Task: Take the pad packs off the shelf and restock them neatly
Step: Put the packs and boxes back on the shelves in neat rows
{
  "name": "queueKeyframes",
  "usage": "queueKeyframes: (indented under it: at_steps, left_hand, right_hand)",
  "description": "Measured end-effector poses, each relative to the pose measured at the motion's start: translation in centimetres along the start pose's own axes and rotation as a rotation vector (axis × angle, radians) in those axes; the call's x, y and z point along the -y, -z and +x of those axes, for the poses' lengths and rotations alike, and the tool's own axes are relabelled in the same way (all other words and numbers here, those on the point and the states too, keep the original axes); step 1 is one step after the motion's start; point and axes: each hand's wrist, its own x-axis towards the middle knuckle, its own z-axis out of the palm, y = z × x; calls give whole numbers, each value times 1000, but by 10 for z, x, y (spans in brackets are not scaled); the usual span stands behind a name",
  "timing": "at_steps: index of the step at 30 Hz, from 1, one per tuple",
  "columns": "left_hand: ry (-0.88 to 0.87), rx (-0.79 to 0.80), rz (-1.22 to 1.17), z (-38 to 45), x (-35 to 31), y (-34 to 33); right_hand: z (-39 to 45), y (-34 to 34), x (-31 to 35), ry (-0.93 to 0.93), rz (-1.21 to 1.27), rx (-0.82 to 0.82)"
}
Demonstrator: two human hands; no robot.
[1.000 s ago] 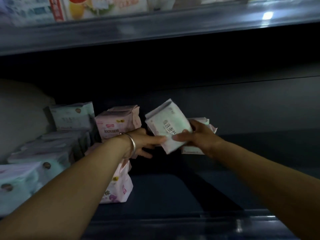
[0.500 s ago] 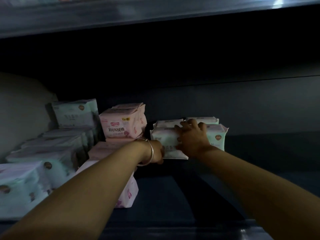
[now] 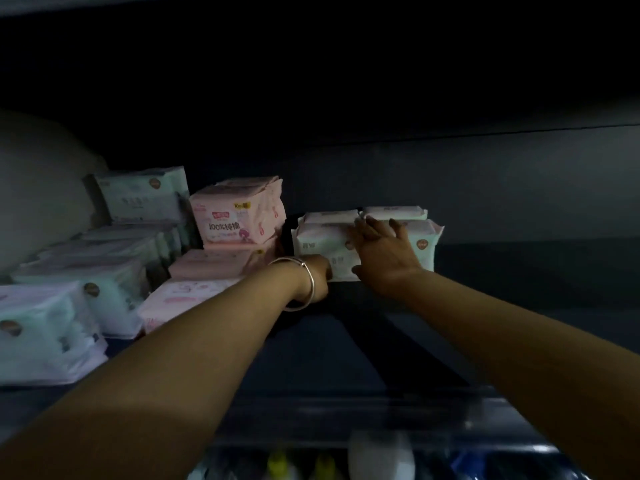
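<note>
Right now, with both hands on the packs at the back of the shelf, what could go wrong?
1. The right hand presses the front white pack with spread fingers; it may push it askew against the packs behind.
2. The left hand reaches close beside the stacked pink packs; its forearm could knock them over.

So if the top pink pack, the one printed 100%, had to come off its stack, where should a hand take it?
Probably by its two short ends, coming from the front. The pink pack stands upright on flat pink packs with its printed face forward. Green packs crowd its left end; only a narrow gap shows on its right, so a pinch across the top edge may be easier.
</note>
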Motion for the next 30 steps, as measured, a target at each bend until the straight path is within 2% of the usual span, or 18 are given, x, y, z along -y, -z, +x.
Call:
queueKeyframes:
  at_steps: [3,9,12,16,19,21,27,30]
  left_hand:
    - [-35,-86,-35,-27,-15,-3]
    - [-122,-207,-74,-105,-60,-32]
    - [-167,-324,-82,-150,-79,-58]
    - [-254,-526,0,-208,-103,-109]
    - [-366,-630,61,-237,-118,-147]
    - [-367,-504,8,-250,-125,-179]
    - [-342,231,-9,-272,-143,-292]
    - [-318,478,26,-281,-146,-339]
  right_hand:
    - [-41,6,-4,34,27,-1]
    - [-149,16,-12,79,120,-102]
    - [-209,11,-12,95,163,-130]
    - [-280,-9,-11,210,171,-333]
    - [-327,-36,-8,232,237,-302]
    - [-359,-59,-7,231,312,-145]
    - [-437,-145,-11,222,230,729]
    - [-465,-181,-10,191,262,1017]
